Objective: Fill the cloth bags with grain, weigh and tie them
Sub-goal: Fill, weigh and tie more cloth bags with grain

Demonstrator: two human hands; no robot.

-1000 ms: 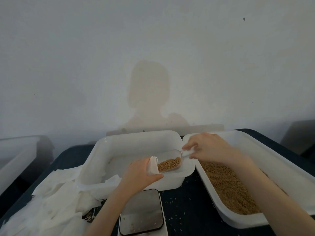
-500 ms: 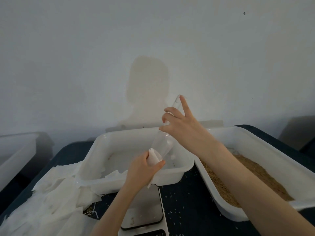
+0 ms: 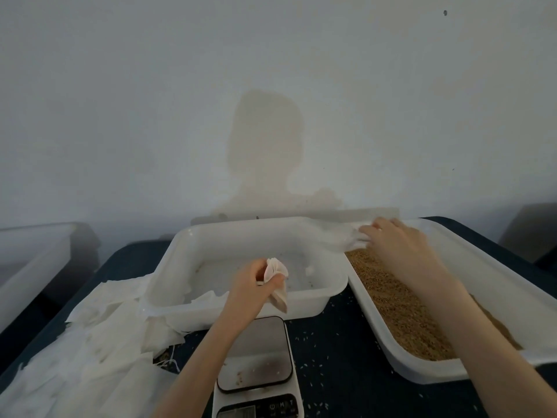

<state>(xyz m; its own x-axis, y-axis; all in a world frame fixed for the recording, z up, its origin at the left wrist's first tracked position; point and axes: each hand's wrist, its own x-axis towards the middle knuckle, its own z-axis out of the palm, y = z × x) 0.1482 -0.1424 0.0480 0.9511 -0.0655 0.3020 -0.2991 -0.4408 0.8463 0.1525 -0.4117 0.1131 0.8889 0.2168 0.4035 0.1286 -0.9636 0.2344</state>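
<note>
1. Left hand (image 3: 256, 285) pinches bag (image 3: 275, 277) neck, fingers curled round it; bag hangs over mid tray's (image 3: 241, 309) front rim, just above scale (image 3: 256, 354).
2. Right hand (image 3: 398, 245) at far end of grain tray (image 3: 497, 276), by the scoop (image 3: 346, 236). Scoop blurred, can't tell if it's gripped or just touched.
3. Grain (image 3: 398, 303) fills right tray. Spare bags (image 3: 90, 342) piled left.
4. Step, prob: refill scoop or park it, then weigh.
5. Risks:
 - bag mouth bunched, so a pour w/o reopening it spills on table.
 - loose pinch, bag sags, grain dumps on scale.
 - stray grains already on scale pan, reading may be off.
</note>
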